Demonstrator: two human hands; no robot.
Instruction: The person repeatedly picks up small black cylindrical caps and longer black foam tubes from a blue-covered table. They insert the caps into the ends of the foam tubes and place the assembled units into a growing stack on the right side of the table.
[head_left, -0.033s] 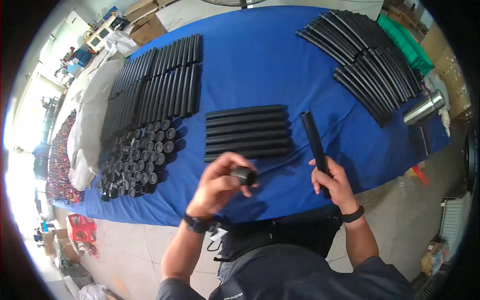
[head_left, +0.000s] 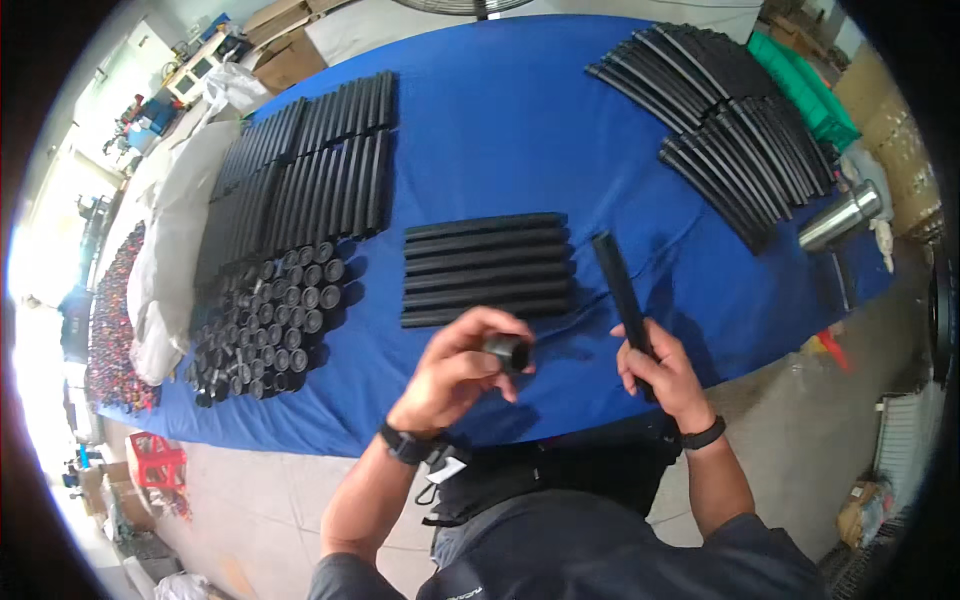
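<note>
My left hand (head_left: pixel 462 368) is closed around a short black cap (head_left: pixel 507 353), its hollow end turned toward the right. My right hand (head_left: pixel 664 372) grips a long black tube (head_left: pixel 620 285) near its lower end, and the tube slants up and away to the left. A gap lies between cap and tube. Just beyond my left hand, several black tubes (head_left: pixel 487 262) lie side by side across the blue cloth (head_left: pixel 490 130). Many similar round black caps (head_left: pixel 312 298) are gathered on the left of the table.
Rows of black tubes (head_left: pixel 335 180) lie at the back left. More tubes with fittings (head_left: pixel 740 150) fan out at the far right, beside a green bin (head_left: pixel 805 90) and a steel flask (head_left: pixel 840 217). A pale plastic sheet (head_left: pixel 170 250) covers the left end; a red stool (head_left: pixel 157 460) stands below.
My left hand has moved slightly to the right with the cap, closer to the tube. The tube's upper end has shifted a little left and toward me. Both grips look the same.
</note>
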